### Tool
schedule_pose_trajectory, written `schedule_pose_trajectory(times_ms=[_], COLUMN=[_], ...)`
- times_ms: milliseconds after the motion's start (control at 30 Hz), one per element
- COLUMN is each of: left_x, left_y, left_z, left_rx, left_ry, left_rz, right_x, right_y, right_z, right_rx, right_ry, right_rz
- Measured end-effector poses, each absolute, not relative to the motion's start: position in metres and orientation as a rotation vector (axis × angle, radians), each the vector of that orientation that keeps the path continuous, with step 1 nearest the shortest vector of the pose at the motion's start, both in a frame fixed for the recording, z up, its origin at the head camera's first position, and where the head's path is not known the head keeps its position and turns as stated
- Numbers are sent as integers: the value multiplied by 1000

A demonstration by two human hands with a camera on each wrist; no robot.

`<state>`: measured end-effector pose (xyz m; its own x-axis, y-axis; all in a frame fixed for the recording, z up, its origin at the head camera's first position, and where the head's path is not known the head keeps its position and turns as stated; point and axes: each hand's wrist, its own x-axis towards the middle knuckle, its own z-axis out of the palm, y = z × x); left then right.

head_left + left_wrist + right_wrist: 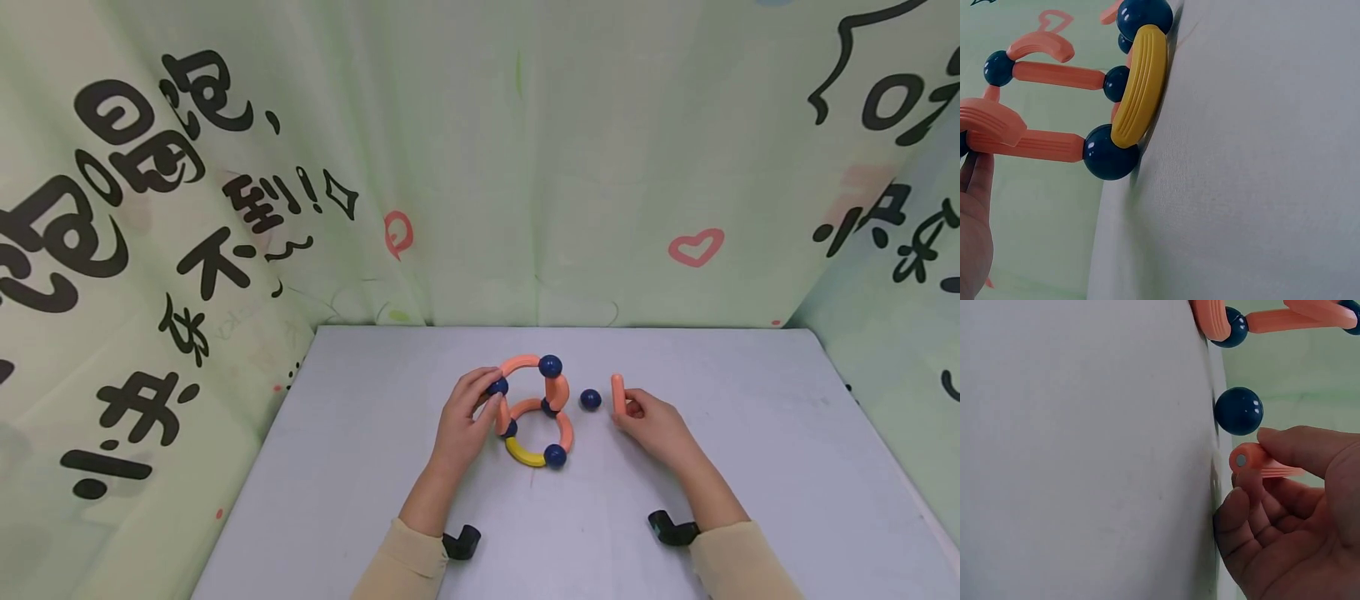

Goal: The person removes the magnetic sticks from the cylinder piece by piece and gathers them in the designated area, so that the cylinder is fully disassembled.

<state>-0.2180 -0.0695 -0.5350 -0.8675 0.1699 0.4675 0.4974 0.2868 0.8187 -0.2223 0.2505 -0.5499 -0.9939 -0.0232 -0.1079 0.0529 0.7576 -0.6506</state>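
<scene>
A frame of magnetic rods and dark blue balls stands on the table, with a ring of curved pieces at its base. One curved base rod (525,454) is yellow; the others are orange. My left hand (463,421) pinches a blue ball (498,386) at the frame's upper left corner, between thumb and fingers. Straight orange rods (1054,145) run from the base balls to the upper level in the left wrist view. To the right, my right hand (660,427) pinches an orange rod (618,392), whose round grey end shows in the right wrist view.
A loose blue ball (591,400) lies between the frame and the right hand. The white table (360,500) backs onto a pale green curtain (525,167) with black writing. A black wrist mount (461,542) sits at the left cuff, another (672,530) at the right.
</scene>
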Motion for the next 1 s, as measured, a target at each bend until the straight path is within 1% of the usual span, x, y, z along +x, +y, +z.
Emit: schedule_pose_trajectory(times_ms=[700,867,1000], left_x=[-219,-220,-220], left_y=[-69,-69,-69], left_z=[-534,-536,-536], left_rx=[-593,-596,-593], left_ry=[-2265,-2256,-2252], left_rz=[-1604,-1603,-1626], right_x=[-230,-229,-225], right_y=[247,245,236], right_z=[-552,-547,-536], right_rx=[210,191,109], right_ry=[2753,2780,2872], right_rz=[-935,-915,-897])
